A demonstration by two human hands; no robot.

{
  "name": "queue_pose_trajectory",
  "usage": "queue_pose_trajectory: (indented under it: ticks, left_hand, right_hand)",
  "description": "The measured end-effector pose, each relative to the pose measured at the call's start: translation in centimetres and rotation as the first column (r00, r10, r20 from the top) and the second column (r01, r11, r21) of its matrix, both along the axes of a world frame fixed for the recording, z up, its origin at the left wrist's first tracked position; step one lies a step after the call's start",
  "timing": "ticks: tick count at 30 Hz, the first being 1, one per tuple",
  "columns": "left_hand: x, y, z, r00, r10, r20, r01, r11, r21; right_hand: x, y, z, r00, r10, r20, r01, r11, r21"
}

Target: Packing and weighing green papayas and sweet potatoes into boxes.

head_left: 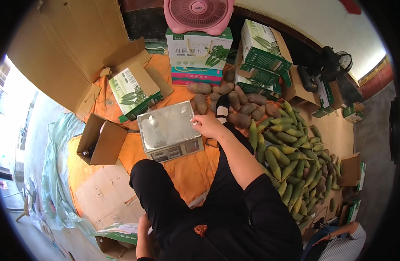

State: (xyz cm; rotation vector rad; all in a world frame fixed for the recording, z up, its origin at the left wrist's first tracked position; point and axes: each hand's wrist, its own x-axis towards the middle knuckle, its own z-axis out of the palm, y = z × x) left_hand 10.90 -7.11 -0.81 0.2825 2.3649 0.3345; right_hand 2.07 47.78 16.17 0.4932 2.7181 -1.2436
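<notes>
One right hand [205,126] is resting half-curled at the metal-topped weighing scale [166,130] (probably heavy, stiff; hold beneath its sides); whether it or the left hand [143,226] is pinching, I cannot tell.

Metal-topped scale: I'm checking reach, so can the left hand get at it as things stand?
Probably yes, by going around: the bent left knee lies between the left hand and the scale, whose top looks mostly free.

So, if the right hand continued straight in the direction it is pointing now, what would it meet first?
Most likely the silver top of the scale, whose right edge lies next to the fingers of the right hand. Whether they touch it or hover above, I cannot tell.
</notes>
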Motion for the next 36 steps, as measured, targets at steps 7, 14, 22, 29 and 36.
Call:
queue_pose_trajectory:
  ticks: [7, 14, 22, 29, 36]
  left_hand:
    - [-12.1, 8.8, 7.5, 0.827, 0.487, -0.281, -0.311, 0.812, 0.494]
    - [-16.7, 26.4, 23.6, 0.914, 0.345, -0.212, -0.001, 0.526, 0.851]
    - [-13.5, 37.9, 20.1, 0.886, -0.386, -0.257, 0.462, 0.683, 0.565]
    - [-15.1, 36.4, 16.2, 0.843, -0.505, -0.186, 0.538, 0.807, 0.243]
    - [-16.6, 35.4, 14.4, 0.827, -0.554, -0.095, 0.561, 0.823, 0.086]
  right_hand:
    - [0.9, 1.4, -0.2, 0.998, -0.025, -0.055, 0.022, 0.999, -0.050]
    - [0.7, 5.7, 3.4, 0.970, -0.094, -0.226, 0.017, 0.948, -0.319]
    - [4.5, 24.2, 2.3, 0.751, -0.577, -0.321, 0.558, 0.815, -0.159]
    - [11.8, 41.3, -4.2, 0.253, -0.927, -0.277, 0.917, 0.321, -0.235]
    - [9.3, 46.7, -4.6, 0.142, -0.932, -0.333, 0.941, 0.231, -0.248]
